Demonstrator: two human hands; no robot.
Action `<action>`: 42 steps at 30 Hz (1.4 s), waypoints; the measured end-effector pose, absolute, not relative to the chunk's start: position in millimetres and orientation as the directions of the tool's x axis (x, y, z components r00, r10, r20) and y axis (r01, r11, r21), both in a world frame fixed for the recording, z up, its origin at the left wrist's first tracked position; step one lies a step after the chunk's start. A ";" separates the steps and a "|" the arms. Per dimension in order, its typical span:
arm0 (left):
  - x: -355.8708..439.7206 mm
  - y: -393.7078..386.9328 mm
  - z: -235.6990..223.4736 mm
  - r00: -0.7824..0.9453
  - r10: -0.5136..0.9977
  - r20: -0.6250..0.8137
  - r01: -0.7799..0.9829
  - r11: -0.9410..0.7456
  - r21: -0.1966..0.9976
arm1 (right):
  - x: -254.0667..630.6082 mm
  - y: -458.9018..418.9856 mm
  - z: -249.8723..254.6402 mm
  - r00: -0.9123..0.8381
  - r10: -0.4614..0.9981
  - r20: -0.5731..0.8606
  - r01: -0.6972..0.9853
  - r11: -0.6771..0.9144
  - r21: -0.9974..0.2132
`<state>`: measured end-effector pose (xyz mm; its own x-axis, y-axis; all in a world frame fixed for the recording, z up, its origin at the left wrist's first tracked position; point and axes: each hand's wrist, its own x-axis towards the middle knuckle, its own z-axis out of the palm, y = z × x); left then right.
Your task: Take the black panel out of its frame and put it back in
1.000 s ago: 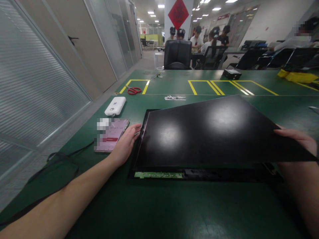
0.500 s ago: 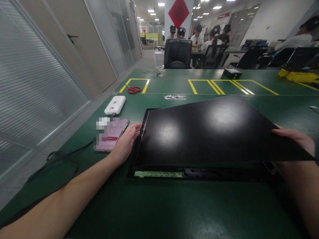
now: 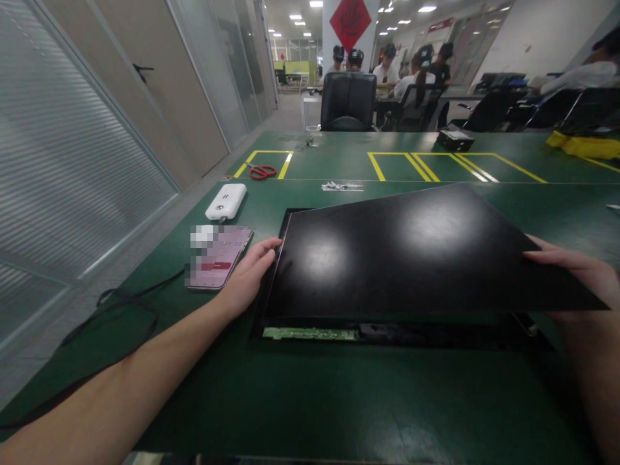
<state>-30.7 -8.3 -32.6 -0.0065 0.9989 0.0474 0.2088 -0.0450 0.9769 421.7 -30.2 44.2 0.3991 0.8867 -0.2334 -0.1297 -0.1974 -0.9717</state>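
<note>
A large black glossy screen panel lies tilted above a thin black frame, its right side raised and its left side low. My right hand grips the raised right edge, thumb on top and the other fingers hidden underneath. At the left edge, my left hand rests with fingers stretched out, their tips touching the panel or frame border; I cannot tell which. A narrow green circuit strip shows along the frame's front edge, below the panel.
Left of the panel lie a phone, a white power bank and a black cable. Red-handled scissors, white scraps and a black box are farther back on the green table. People sit beyond a black chair.
The view has shifted slightly. Both hands keep about the same places at the panel's edges, and the panel's tilt looks nearly unchanged.
</note>
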 end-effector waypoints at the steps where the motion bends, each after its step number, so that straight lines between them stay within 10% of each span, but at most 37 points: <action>1: -31.3 -9.1 -31.7 0.012 0.998 0.061 0.234 -0.062 0.970 | 422.5 -30.1 44.3 0.394 0.888 -0.235 -0.124 -0.202 -0.972; 42: -35.5 -14.7 -22.4 0.262 0.946 0.190 0.616 -0.316 0.722 | 440.9 -25.1 43.1 0.364 0.884 -0.293 -0.005 -0.313 -0.950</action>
